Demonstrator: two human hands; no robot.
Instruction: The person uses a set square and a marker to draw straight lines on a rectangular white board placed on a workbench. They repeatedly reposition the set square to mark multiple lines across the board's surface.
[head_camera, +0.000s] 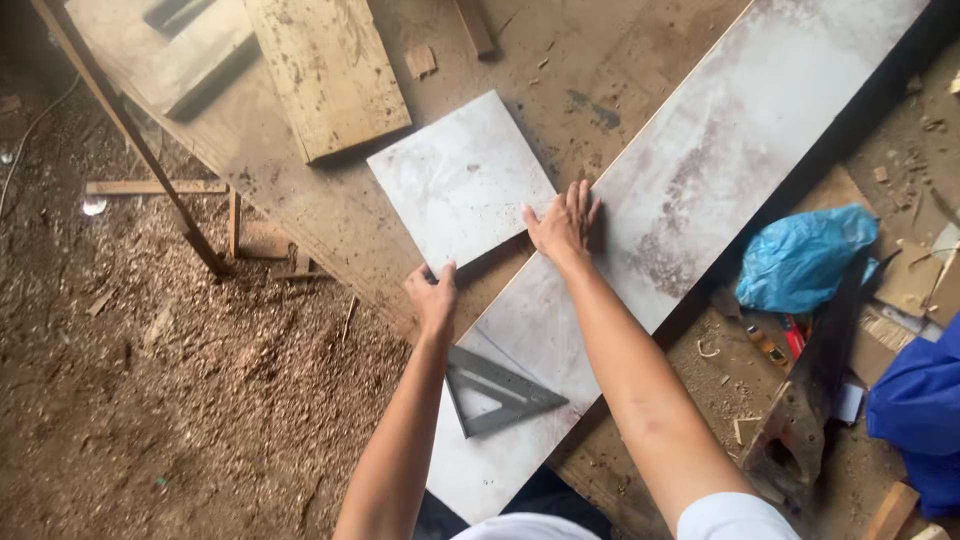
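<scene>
On the dusty wooden surface (560, 60), near its left edge, a small white panel (458, 180) is held: left hand (432, 298) clamped on its near corner, right hand (562, 226) flat, fingers spread. A long white board (700, 170) carries a grey triangular square (495, 392) (sawdust covers the floor (150, 400)).

Both bare arms are extending forward from short white sleeves. The left hand (433, 293) is reaching out with fingers curled and thumb raised. The right hand (562, 222) is lying palm down, fingers straight and slightly spread.
</scene>
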